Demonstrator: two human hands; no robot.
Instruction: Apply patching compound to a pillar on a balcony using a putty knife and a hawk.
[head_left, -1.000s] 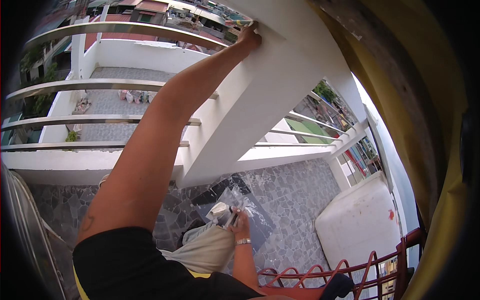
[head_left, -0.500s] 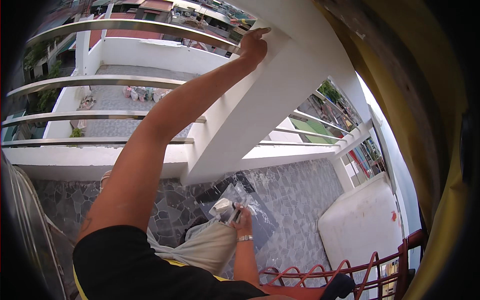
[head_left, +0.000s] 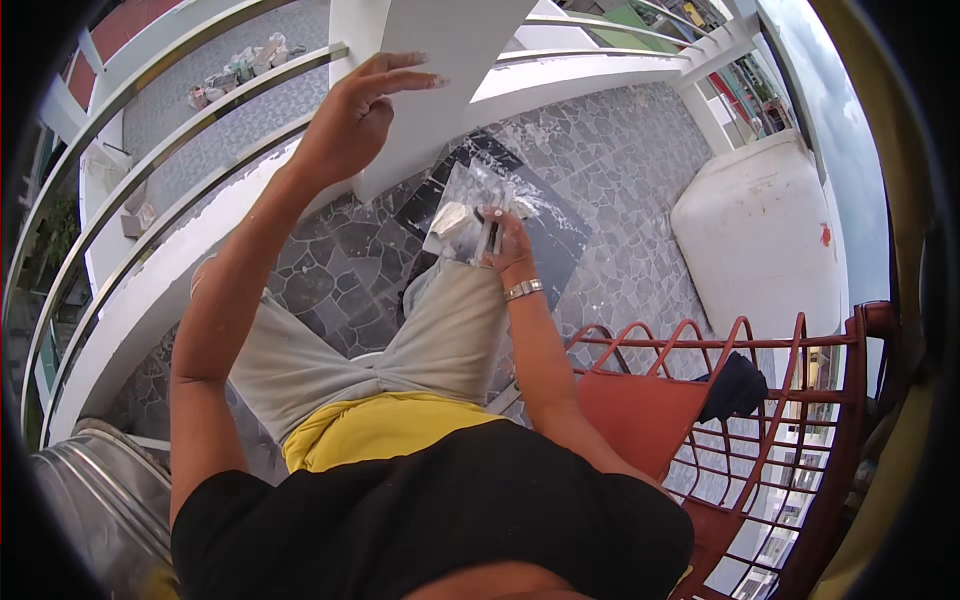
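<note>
Raised in front of the white post (head_left: pixel 420 120), my left hand (head_left: pixel 362 115) is empty, with two fingers stretched out and pale smears on their tips. My right hand (head_left: pixel 512 242) is low by my right knee, its fingers closed round what looks like a putty knife (head_left: pixel 490 236) with a dark handle. Next to that hand is a flat, grey, white-smeared plate (head_left: pixel 470 185), bearing a lump of white putty (head_left: pixel 452 219). Whether the right hand also grips the plate is hidden. A dark sheet (head_left: pixel 560 238), splashed white, lies on the stone-patterned floor beneath.
Metal railing bars (head_left: pixel 215 105) run along the left, above a low white wall (head_left: pixel 140 350). A red metal frame (head_left: pixel 800 395) with a dark cloth (head_left: pixel 735 388) stands at my right. Beyond it is a large whitish panel (head_left: pixel 755 235). Bags (head_left: pixel 245 65) lie outside the railing.
My left hand has come down from high on the white post, where a finger touched it, and is now held apart with fingers out. The view has tilted down; my right hand keeps its grip.
</note>
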